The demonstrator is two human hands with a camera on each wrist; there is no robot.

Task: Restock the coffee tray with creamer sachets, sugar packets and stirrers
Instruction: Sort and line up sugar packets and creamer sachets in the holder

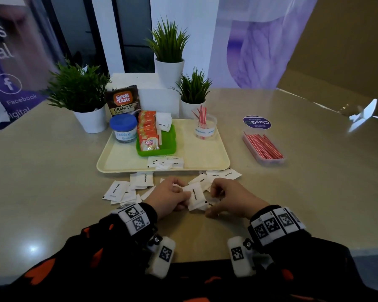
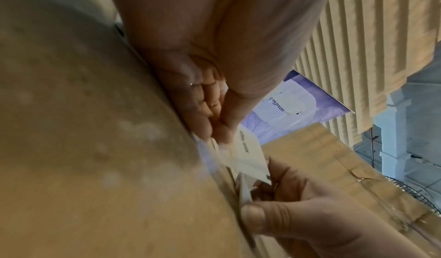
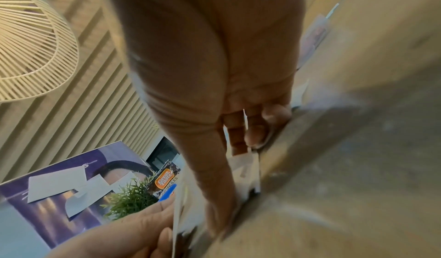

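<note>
Sugar packets (image 1: 195, 196), light, soft and slippery, were pinched by both hands' fingers (image 1: 179, 190) at the tray's (image 1: 205, 164) six o'clock. Edges seemed the safest hold.

Both arms wear black sleeves (image 1: 79, 258) with orange patches. Each wrist carries a black band (image 1: 277, 223) set with white squares printed in black-and-white block codes. Under each wrist hangs a white rounded camera block (image 1: 162, 258) with one more code square.
</note>
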